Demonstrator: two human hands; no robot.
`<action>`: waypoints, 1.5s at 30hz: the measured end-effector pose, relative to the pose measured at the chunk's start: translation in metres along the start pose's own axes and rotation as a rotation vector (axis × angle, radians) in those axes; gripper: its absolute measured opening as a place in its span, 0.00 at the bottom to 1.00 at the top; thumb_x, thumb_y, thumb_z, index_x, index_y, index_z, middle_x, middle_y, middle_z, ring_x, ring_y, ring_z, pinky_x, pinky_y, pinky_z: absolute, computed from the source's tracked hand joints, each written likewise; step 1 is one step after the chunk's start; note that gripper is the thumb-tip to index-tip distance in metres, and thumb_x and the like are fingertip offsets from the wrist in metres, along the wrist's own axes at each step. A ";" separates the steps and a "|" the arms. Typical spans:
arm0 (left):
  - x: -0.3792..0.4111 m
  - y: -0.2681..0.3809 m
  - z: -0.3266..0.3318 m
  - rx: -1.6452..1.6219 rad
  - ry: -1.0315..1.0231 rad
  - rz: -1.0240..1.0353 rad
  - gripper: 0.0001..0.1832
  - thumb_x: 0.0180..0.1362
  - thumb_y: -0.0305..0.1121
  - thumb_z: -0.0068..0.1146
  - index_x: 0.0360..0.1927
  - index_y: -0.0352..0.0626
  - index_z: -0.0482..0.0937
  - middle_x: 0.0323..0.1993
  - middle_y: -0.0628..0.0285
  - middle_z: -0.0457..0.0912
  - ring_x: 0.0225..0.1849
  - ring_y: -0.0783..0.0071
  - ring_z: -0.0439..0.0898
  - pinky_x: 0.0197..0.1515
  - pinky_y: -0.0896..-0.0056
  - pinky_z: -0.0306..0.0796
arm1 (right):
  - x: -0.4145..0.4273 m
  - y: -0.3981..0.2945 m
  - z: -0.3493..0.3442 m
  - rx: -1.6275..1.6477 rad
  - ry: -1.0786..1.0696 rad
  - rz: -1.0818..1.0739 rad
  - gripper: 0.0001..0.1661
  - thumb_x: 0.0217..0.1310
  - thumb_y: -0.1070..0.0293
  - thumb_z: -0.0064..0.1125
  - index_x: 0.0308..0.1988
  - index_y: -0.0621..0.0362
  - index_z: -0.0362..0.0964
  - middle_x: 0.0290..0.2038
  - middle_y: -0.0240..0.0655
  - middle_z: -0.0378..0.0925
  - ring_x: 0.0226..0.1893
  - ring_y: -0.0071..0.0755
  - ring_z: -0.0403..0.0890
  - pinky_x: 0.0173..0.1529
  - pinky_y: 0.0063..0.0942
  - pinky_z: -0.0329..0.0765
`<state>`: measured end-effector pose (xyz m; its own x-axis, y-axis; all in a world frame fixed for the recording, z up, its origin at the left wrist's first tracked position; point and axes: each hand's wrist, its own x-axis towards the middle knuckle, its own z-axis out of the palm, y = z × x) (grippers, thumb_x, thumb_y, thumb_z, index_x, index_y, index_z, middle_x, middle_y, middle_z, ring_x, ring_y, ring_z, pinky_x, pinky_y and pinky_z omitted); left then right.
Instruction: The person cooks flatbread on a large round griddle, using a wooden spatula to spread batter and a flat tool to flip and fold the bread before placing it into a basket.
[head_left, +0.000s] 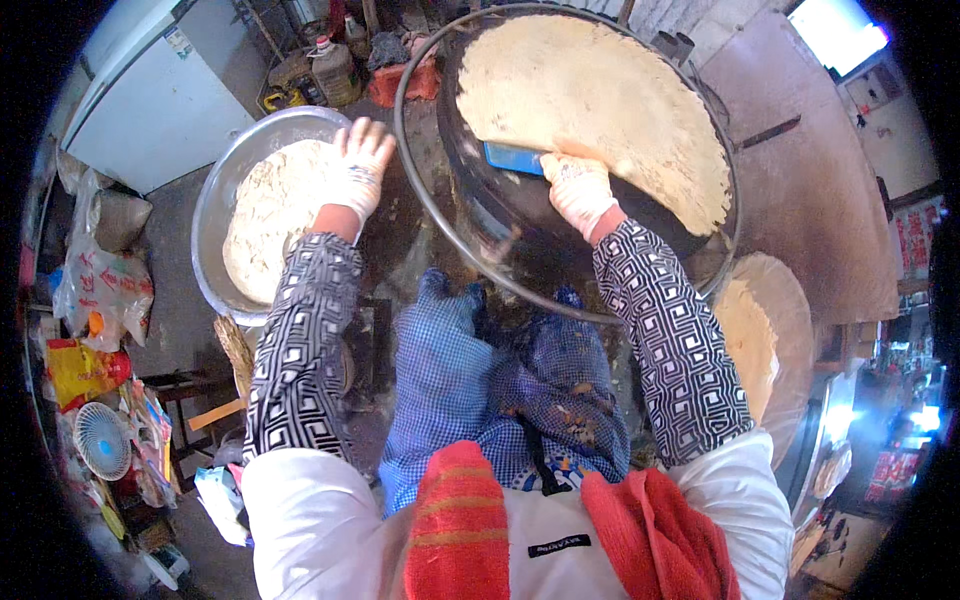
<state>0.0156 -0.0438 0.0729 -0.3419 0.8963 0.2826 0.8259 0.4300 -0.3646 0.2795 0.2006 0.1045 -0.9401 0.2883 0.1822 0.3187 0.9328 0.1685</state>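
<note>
My right hand (579, 187), in a pale glove, grips a blue scraper (514, 158) at the near-left edge of a thin round sheet of batter (585, 82). The sheet covers the far part of a large dark round griddle (517, 202), whose near part shows bare. A metal ring (424, 196) runs round the griddle. My left hand (360, 169), gloved too, is over the right rim of a wide metal basin (208, 247) with its fingers apart and nothing in them. Pale dough or thick batter (262, 217) lies in the basin.
Right of the griddle are a brown board (817, 180) and a stack of thin round flatbreads (746, 337). Beyond the basin stand a white cabinet or freezer (157, 105), a plastic jug (334, 71) and a red container (405, 81). Plastic bags (105, 277) and a small fan (103, 441) are at left.
</note>
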 end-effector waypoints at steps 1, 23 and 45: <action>0.004 0.003 0.006 0.038 0.069 0.112 0.33 0.51 0.36 0.62 0.62 0.51 0.68 0.68 0.57 0.64 0.74 0.56 0.52 0.72 0.45 0.47 | 0.001 -0.003 0.000 -0.005 0.067 -0.035 0.14 0.65 0.67 0.41 0.46 0.52 0.73 0.36 0.41 0.82 0.38 0.41 0.85 0.40 0.41 0.77; -0.124 0.152 -0.117 -0.843 0.117 -0.118 0.24 0.52 0.33 0.63 0.53 0.36 0.72 0.50 0.46 0.75 0.52 0.46 0.74 0.56 0.50 0.67 | 0.055 -0.012 0.014 -0.032 0.061 -0.002 0.17 0.64 0.70 0.42 0.49 0.63 0.70 0.39 0.47 0.82 0.39 0.43 0.84 0.39 0.43 0.79; -0.148 0.329 -0.173 -1.120 0.078 0.723 0.21 0.55 0.52 0.54 0.48 0.52 0.74 0.47 0.58 0.75 0.58 0.65 0.69 0.69 0.40 0.52 | 0.061 0.007 -0.012 0.007 -0.168 0.135 0.17 0.64 0.69 0.42 0.49 0.61 0.72 0.44 0.48 0.82 0.46 0.44 0.84 0.50 0.41 0.78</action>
<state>0.4156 -0.0537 0.0644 0.3212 0.8586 0.3995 0.7426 -0.4901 0.4564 0.2257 0.2227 0.1281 -0.8962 0.4420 0.0385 0.4426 0.8846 0.1470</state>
